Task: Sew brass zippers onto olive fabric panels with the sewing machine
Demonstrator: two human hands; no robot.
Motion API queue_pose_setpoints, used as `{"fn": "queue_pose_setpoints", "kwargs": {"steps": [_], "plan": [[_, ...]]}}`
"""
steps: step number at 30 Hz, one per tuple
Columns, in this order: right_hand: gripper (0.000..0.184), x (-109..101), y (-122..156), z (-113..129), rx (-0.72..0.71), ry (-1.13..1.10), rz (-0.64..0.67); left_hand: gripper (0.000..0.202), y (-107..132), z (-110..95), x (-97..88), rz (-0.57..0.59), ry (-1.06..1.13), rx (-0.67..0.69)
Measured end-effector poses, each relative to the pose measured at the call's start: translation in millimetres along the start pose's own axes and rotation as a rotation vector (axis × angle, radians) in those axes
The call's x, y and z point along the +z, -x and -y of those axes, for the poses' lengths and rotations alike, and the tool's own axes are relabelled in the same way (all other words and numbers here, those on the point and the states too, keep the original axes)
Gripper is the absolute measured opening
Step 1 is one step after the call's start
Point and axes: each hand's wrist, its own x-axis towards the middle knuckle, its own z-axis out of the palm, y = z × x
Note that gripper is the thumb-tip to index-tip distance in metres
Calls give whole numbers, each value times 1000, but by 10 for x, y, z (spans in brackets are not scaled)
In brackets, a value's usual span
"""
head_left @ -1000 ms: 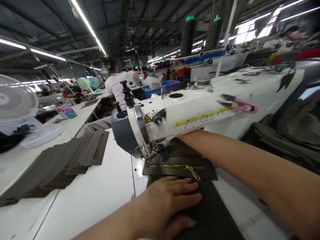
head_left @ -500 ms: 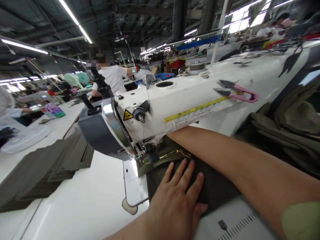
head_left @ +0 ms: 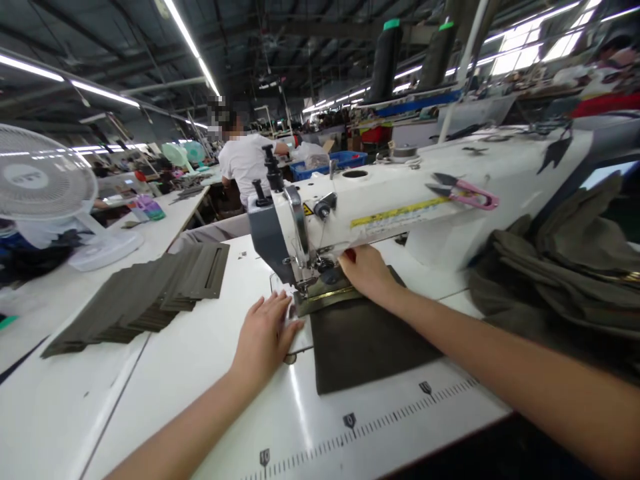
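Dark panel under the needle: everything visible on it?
The panel is a dark olive, roughly rectangular piece of matte cloth lying flat on the white table. A brass-coloured zipper runs along its far edge, which sits under the foot of the machine. The right hand presses on that edge; the left hand rests on the table just beside its left side.

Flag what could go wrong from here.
The right hand sits at the needle end of the white sewing machine; fingers could get caught.
The left hand rests beside the dark olive fabric panel, not on it, so the brass zipper edge might skew.
Pink-handled thread snips lie loose on the machine arm and could slide off.
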Motion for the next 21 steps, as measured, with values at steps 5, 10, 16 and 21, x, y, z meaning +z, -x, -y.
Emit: {"fn": "queue_pose_setpoints", "kwargs": {"steps": [5,10,16,21], "plan": [[23,26,408,120,-299,-25,-71,19,-68,51,115,-9,12,115],[24,191,524,192,-503,57,146,17,-60,49,148,-45,23,147],[25,229,405,168,-541,25,262,18,-93,82,181,-131,22,214],[21,236,394,185,-528,54,253,21,-116,80,175,-109,19,248]]}}
